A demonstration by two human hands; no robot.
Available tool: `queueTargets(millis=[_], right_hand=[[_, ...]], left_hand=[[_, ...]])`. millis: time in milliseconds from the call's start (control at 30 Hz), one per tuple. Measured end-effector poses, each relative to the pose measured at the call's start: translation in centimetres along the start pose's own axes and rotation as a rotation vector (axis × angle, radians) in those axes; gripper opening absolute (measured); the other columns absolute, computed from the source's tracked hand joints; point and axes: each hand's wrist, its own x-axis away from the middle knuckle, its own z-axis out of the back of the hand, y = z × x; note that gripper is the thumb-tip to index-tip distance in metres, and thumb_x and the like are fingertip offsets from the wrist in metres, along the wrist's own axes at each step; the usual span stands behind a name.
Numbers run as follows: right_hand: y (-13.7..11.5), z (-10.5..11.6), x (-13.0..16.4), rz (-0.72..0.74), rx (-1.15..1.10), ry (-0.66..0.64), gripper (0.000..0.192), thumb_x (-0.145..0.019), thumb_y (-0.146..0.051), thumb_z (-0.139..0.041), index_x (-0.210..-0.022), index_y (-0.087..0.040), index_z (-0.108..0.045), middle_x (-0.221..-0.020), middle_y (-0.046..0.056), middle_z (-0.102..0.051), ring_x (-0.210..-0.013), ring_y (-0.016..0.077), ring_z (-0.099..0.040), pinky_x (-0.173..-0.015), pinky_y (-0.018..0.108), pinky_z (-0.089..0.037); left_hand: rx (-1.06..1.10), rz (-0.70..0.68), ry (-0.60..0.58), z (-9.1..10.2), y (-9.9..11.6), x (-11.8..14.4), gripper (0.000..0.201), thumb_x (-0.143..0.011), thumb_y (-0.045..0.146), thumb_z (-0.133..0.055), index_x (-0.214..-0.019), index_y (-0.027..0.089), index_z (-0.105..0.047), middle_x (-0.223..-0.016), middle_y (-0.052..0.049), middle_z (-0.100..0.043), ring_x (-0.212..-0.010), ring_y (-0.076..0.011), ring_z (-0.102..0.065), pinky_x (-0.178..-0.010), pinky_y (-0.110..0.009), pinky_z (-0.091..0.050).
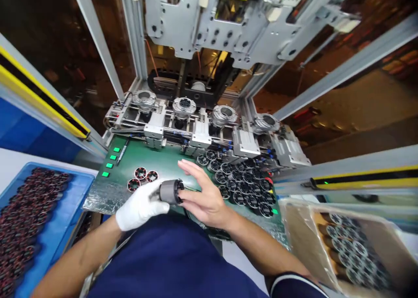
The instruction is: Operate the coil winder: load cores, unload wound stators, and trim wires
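My left hand [140,206], in a white glove, is closed around a grey metal cylinder [170,192] with a black slotted end, a motor part by its look. The cylinder lies sideways above the front of the green work surface, its black end facing right. My bare right hand [205,198] is at that end, fingers spread; one or two fingertips touch the black rim or reach into its opening, I cannot tell which. Behind my left hand stand three rings with red and black insides [140,173]. Right of my right hand are several cylinders with black inserts [243,185].
A row of round metal fixtures [184,106] stands behind the green surface [176,161], under a metal press plate [209,32]. At left, a blue tray [81,176] holds many red-black parts. A plastic-lined box [300,228] of cylinders is at right. Frame posts flank both sides.
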Motion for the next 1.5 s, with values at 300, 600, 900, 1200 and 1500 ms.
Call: queueTargets(millis=[300, 600, 900, 1200, 1500], right_hand=[[-0.1, -2.9, -1.7, -0.547, -0.624, -0.024, 0.015, -0.095, -0.036, -0.066, -0.101, -0.023, -0.072, -0.140, 0.010, -0.055, -0.130, 0.0249, -0.054, -0.112, 0.046, -0.044], [8.5, 0.6, -13.7, -0.274, -0.206, -0.089, 0.017, -0.090, -0.032, -0.066, -0.095, -0.019, -0.075, -0.128, 0.009, -0.064, -0.118, 0.0236, -0.061, -0.102, 0.041, -0.052], [18.1, -1.9, -26.6, -0.094, 0.383, -0.277, 0.010, -0.081, -0.007, -0.066, -0.089, -0.010, -0.071, -0.131, 0.014, -0.062, -0.121, 0.0261, -0.061, -0.109, 0.039, -0.045], [20.0, -3.5, -26.4, -0.082, 0.489, -0.370, 0.009, -0.085, -0.013, -0.066, -0.091, -0.012, -0.072, -0.130, 0.012, -0.063, -0.119, 0.0264, -0.061, -0.107, 0.040, -0.047], [20.9, -4.4, -27.2, -0.033, 0.582, -0.328, 0.010, -0.082, -0.026, -0.073, -0.084, -0.016, -0.072, -0.101, 0.010, -0.071, -0.099, 0.0280, -0.068, -0.094, 0.043, -0.056]], left_hand=[[-0.545, -0.192, 0.411, 0.3, -1.1, 0.8, 0.058, -0.084, 0.048, -0.072, -0.133, 0.018, -0.060, -0.120, -0.010, -0.073, -0.106, -0.0250, -0.071, -0.100, -0.037, -0.055], [-0.612, -0.039, 0.861, 3.7, -9.9, 4.8, 0.049, -0.091, 0.049, -0.060, -0.130, 0.018, -0.059, -0.119, -0.012, -0.073, -0.108, -0.0269, -0.070, -0.101, -0.044, -0.053], [-0.824, 0.001, 0.840, 2.9, -16.7, 6.6, 0.043, -0.097, 0.046, -0.052, -0.125, 0.015, -0.062, -0.117, -0.015, -0.073, -0.105, -0.0302, -0.070, -0.093, -0.046, -0.054], [-0.869, 0.017, 0.807, 2.6, -16.7, 6.9, 0.043, -0.096, 0.045, -0.054, -0.126, 0.015, -0.062, -0.118, -0.013, -0.072, -0.106, -0.0295, -0.069, -0.093, -0.043, -0.052], [-0.894, 0.003, 0.818, 2.3, -15.7, 6.6, 0.041, -0.095, 0.043, -0.056, -0.123, 0.014, -0.064, -0.115, -0.014, -0.073, -0.103, -0.0294, -0.070, -0.090, -0.043, -0.054]])
